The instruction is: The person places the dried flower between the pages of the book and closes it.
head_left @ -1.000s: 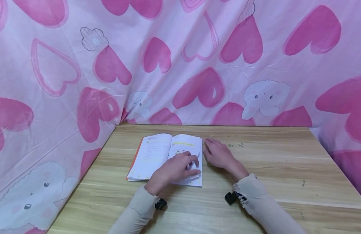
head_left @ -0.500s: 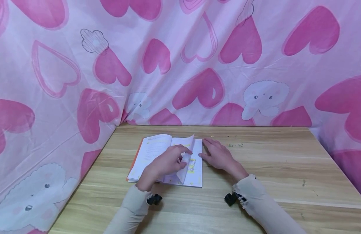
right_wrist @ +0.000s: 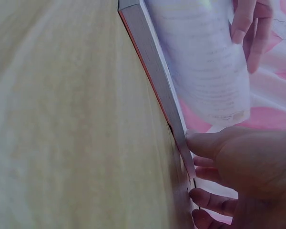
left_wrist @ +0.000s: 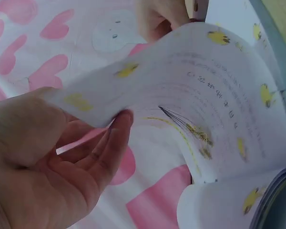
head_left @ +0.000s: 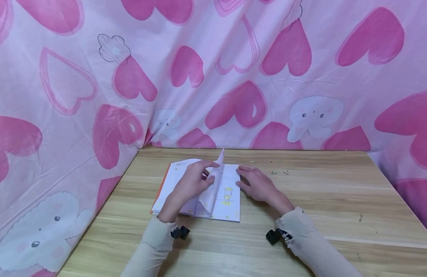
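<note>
An open book [head_left: 230, 209] with an orange cover edge lies on the table; its right page shows a small yellow cartoon figure. My left hand [head_left: 194, 179] pinches one page [left_wrist: 195, 90] between thumb and fingers. In the left wrist view that page bows upward, printed with text and yellow chick drawings. My right hand [head_left: 258, 184] rests at the book's right edge. The right wrist view shows its thumb [right_wrist: 202, 143] touching the page block [right_wrist: 157, 62], with the other fingers loosely bent beside the edge.
Pink heart-patterned cloth [head_left: 234, 77] hangs behind and along both sides of the wooden table [head_left: 320, 200]. Small greenish marks or bits [head_left: 279, 172] lie right of the book. A small black device [head_left: 180, 232] is strapped to each wrist.
My left hand has moved left, lifting the page from the right side so it now stands up, uncovering the yellow figure. My right hand has shifted slightly onto the book's edge.
</note>
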Tool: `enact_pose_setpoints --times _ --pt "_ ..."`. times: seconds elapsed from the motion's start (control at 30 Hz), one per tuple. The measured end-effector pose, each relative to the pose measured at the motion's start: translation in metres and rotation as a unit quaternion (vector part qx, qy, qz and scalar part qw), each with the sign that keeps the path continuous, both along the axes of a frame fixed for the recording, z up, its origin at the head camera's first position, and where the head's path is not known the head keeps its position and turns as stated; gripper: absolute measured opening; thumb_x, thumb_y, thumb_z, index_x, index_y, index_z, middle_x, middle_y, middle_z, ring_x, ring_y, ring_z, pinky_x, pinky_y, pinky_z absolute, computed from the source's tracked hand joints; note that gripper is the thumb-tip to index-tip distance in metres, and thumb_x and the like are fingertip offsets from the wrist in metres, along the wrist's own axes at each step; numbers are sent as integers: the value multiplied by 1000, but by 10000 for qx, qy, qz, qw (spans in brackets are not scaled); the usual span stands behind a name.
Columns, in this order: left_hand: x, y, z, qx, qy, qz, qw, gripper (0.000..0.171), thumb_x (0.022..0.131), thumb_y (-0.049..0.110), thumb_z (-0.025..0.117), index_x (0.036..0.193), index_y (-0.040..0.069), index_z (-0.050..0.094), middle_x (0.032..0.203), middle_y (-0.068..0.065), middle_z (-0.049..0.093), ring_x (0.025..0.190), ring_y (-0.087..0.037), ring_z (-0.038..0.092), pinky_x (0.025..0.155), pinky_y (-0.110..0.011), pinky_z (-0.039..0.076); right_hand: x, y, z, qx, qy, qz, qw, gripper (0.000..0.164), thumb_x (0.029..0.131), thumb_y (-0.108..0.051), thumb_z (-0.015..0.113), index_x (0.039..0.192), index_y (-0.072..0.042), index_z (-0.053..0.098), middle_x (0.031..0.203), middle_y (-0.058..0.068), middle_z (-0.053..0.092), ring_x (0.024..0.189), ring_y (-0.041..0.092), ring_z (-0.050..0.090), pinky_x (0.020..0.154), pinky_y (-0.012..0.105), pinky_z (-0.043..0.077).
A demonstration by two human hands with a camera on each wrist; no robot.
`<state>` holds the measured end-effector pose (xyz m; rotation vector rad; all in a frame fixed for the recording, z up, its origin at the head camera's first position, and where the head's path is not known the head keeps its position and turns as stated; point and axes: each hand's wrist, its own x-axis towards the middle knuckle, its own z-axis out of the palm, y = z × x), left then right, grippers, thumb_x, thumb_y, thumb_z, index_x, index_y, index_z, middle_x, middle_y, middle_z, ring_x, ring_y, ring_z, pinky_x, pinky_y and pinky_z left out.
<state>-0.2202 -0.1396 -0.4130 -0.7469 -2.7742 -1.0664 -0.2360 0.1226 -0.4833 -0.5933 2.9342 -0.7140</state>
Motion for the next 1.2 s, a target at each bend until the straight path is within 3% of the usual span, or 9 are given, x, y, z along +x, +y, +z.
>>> enact_pose_setpoints --times 0.2,0.4,0.5,0.6,0.77,1.0,1.2 --pt "-2 -9 7 177 267 658 9973 35 92 -4 67 125 4 77 123 -13 80 101 -26 78 87 -44 66 0 1 0 -31 -59 23 10000 59 109 -34 66 161 -8 51 171 13 45 158 40 42 128 62 36" --pt "-7 -25 8 33 381 1724 9843 24 95 3 69 118 2 76 114 -16 79 102 -29 76 86 -43 64 0 0 -1 -47 -85 26 9999 60 109 -36 65 161 -10 51 171 11 45 158 39 43 126 61 40" --pt "-10 -33 8 -199 348 2027 9784 23 98 9 74 119 -2 75 118 -20 77 107 -34 74 92 -46 62 1 0 -1 -30 -87 -8 10000 60 109 -36 66 161 -11 51 171 11 45 158 39 43 125 61 40" --pt "-13 -41 6 -456 342 2197 9739 24 98 9 77 118 -4 74 120 -22 76 110 -37 73 96 -50 61 1 0 -1 -50 -94 -33 9999 60 109 -36 66 161 -10 51 171 11 45 158 39 43 126 61 40" --pt "-17 -53 -2 -905 305 2421 9655 19 95 2 74 114 -4 75 119 -24 73 109 -42 72 92 -54 59 1 1 -3 -90 -98 -30 9999 60 109 -35 65 162 -10 50 172 12 44 159 38 42 126 60 39" --pt "-22 -67 -13 -1488 -229 2669 9519 22 95 -2 67 115 0 76 122 -23 71 108 -44 72 87 -57 60 1 1 -6 -88 -49 -60 9999 60 109 -34 65 162 -10 50 172 10 44 157 38 44 128 60 36" --pt "-22 -77 -27 -2032 -634 2535 9436 28 96 -2 62 121 2 72 119 -23 67 102 -42 71 80 -61 60 3 0 -6 -125 33 -19 9999 61 110 -36 64 162 -9 49 173 10 44 156 38 46 129 60 34"
